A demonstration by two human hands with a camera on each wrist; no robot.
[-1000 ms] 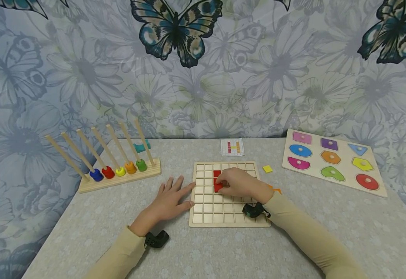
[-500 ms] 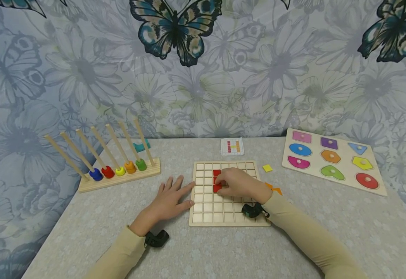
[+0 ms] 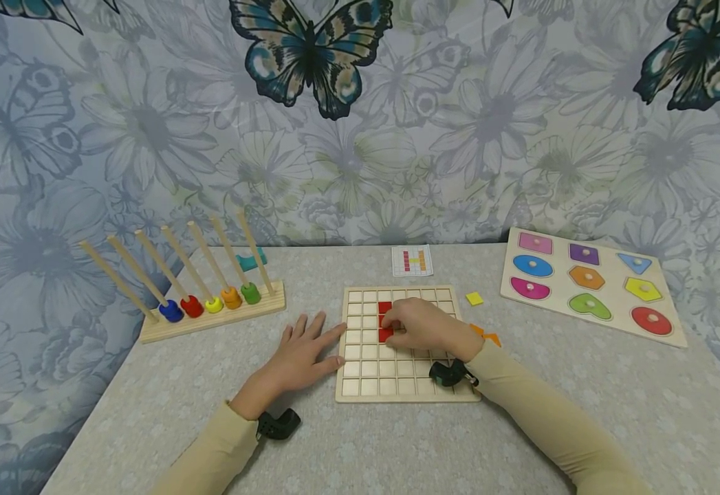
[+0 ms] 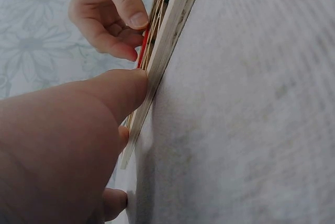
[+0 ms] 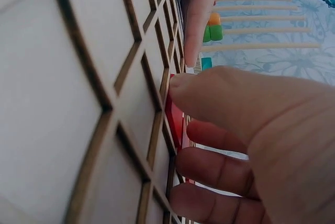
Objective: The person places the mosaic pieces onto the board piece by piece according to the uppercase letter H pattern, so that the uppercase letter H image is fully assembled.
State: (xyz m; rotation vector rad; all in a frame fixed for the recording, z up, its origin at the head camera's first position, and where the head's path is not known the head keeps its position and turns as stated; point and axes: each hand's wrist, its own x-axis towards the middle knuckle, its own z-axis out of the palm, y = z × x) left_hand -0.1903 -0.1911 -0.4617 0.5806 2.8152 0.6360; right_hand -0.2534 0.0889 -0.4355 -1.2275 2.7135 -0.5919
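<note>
A wooden grid board (image 3: 366, 390) lies on the table. Red square tiles (image 3: 385, 306) sit in a column left of its middle. My right hand (image 3: 428, 324) is over the board, thumb and forefinger pinching the red tile (image 5: 176, 116) at the column's near end; the fingers partly cover the column. In the right wrist view the thumb lies along the tile's edge, close to the grid. My left hand (image 3: 296, 356) rests with fingers spread, thumb and forefinger touching the board's left edge. The left wrist view shows that thumb (image 4: 128, 90) against the board's side.
Behind the board lies a pattern card (image 3: 412, 261). Right of it are a yellow tile (image 3: 474, 299) and orange tiles (image 3: 492, 338), partly behind the right wrist. A peg stand (image 3: 211, 320) with coloured beads stands left; a shape puzzle board (image 3: 595, 285) lies right.
</note>
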